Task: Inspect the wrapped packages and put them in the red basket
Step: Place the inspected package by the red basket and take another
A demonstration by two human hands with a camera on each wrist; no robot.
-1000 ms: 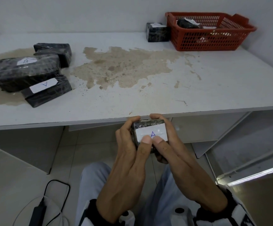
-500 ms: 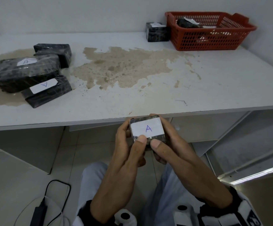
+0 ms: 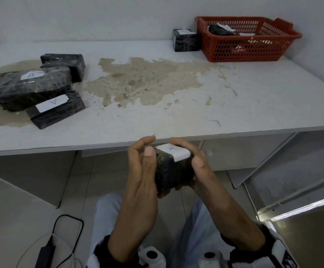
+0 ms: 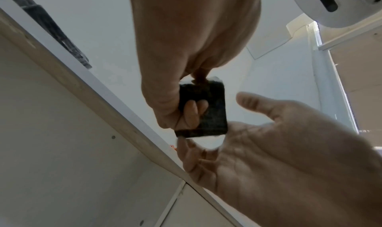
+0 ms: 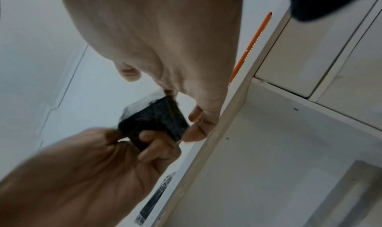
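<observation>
Evidently mid-inspection, the right hand [image 3: 201, 171] grips the wrapped package [image 3: 171, 171], left hand [image 3: 139, 176] loosely spread; next probably needs reaching the far red basket [image 3: 242, 49].

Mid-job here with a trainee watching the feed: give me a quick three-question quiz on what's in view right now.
1. True or false: the small package gripped by the right hand rests on the table.
2. Fill in: the letter on its white label is ___.
3. Relative to the red basket, the lone package is: A) inside it; B) beside it on the table; C) balanced on its rim.

Key: 1 false, it is held off the table, in front of the near edge; 2 A; 3 B.
</observation>
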